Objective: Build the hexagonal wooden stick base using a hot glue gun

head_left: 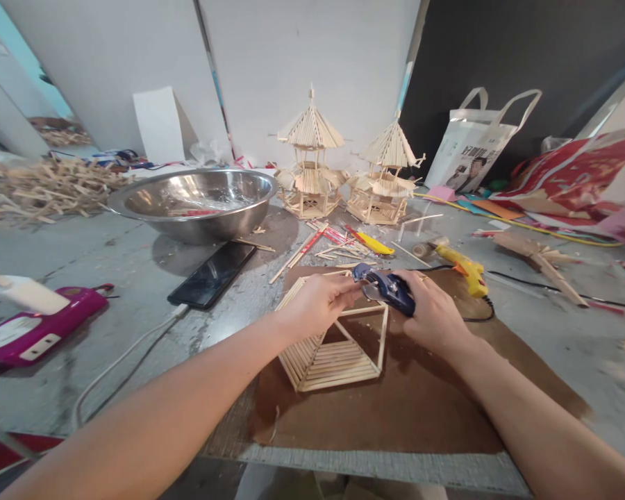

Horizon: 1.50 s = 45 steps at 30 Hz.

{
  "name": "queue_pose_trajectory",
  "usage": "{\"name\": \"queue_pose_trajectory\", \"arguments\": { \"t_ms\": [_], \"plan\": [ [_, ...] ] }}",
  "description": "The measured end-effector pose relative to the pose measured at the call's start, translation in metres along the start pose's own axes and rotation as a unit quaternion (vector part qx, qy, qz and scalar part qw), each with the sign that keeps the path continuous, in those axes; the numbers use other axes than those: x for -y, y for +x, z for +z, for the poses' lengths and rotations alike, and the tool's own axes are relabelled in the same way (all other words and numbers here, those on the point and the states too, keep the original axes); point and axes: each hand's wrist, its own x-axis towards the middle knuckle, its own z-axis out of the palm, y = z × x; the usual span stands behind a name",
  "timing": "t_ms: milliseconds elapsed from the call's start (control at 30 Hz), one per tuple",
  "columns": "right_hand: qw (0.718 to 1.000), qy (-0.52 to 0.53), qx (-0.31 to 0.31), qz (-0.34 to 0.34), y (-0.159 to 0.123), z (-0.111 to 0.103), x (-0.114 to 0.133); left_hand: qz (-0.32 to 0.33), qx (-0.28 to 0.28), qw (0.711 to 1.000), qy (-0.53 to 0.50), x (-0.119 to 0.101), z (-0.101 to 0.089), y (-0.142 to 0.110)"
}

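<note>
The right hand (435, 305) is wrapped around a blue-handled cutting tool (398, 295), its head turned toward the left hand (320, 309), whose fingertips are pinched together at that head; whether they hold a small piece cannot be told. Below the left hand, partly hidden by it, lies a many-sided stick frame (338, 371), filled with close-set sticks on the near and left sides and open between its spokes below the tool. The frame rests on a brown sheet (396, 417), which stretches toward the person from both hands, almost to the table edge (375, 467), and gives the widest room on the right hand's near side. Beyond the right hand the room is tighter: a yellow glue gun (466, 269) lies just past it, its black cord (476, 319) curving beside the wrist. Loose sticks (305, 253) crowd the far side of the left hand, and a phone (213, 274) lies to its left. Farther off beyond the phone, a metal bowl (203, 226) holds clear plastic and some red-and-white pieces. Well beyond the right hand leans a white bag (458, 149), its inside hidden.
</note>
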Motion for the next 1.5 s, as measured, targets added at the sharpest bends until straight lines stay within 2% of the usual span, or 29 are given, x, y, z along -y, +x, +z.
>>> {"name": "queue_pose_trajectory", "arguments": {
  "t_ms": [600, 833, 1233, 1500],
  "plan": [
    [1.0, -0.022, -0.007, 0.003, -0.001, 0.001, -0.003, -0.026, 0.018, 0.999, -0.033, -0.008, -0.001, 0.003],
    [0.999, -0.027, 0.0, 0.017, 0.0, 0.001, -0.002, -0.058, 0.023, 0.997, -0.042, -0.011, -0.001, 0.002],
    [0.993, -0.05, 0.071, 0.081, 0.004, -0.003, 0.004, -0.091, 0.037, 0.993, -0.061, -0.01, 0.002, 0.003],
    [0.989, -0.075, 0.088, 0.095, 0.006, -0.002, 0.005, -0.121, 0.05, 0.99, -0.051, -0.006, 0.003, 0.004]
  ]
}}
